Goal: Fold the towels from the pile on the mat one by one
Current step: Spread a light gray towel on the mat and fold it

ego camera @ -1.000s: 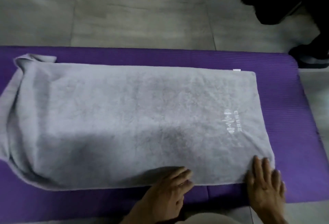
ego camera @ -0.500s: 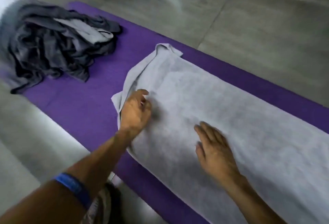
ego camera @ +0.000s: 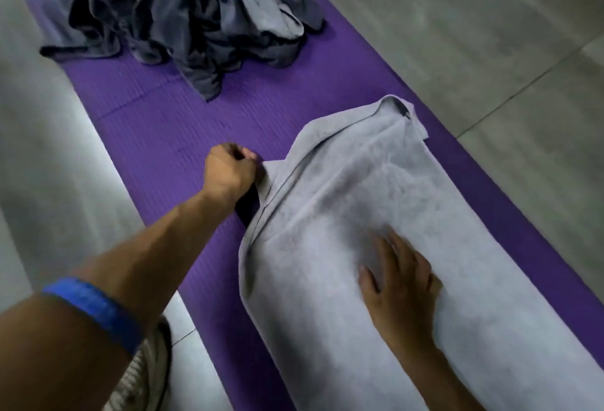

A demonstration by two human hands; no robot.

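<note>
Half a second back the left hand (ego camera: 228, 170) lay on top of the light grey towel (ego camera: 376, 247) near its bunched end; now it has slid off that end and its grip is closed on the near corner, fingers curled round a peak of cloth and drawing it outward over the bare mat toward the pile. Beneath the lifted corner a dark gap shows, so that part of the towel is off the mat. The right hand (ego camera: 400, 283) has stayed flat on the towel's upper face, fingers spread and straight, holding nothing, pressing the cloth just inside the pulled corner.

As for the towel itself, it lies lengthwise along the purple mat (ego camera: 147, 116), already doubled by the look of the layered hems at its end; the far corner is curled over on itself beside the mat's far edge. Motion blur makes it hard to say how many layers the left hand holds.

This reads as straightening the rumpled end before the next fold, not the fold itself.

Beyond the towel's end, well apart from it, the pile of dark grey towels (ego camera: 183, 15) waits on the mat, so most of the task remains
</note>
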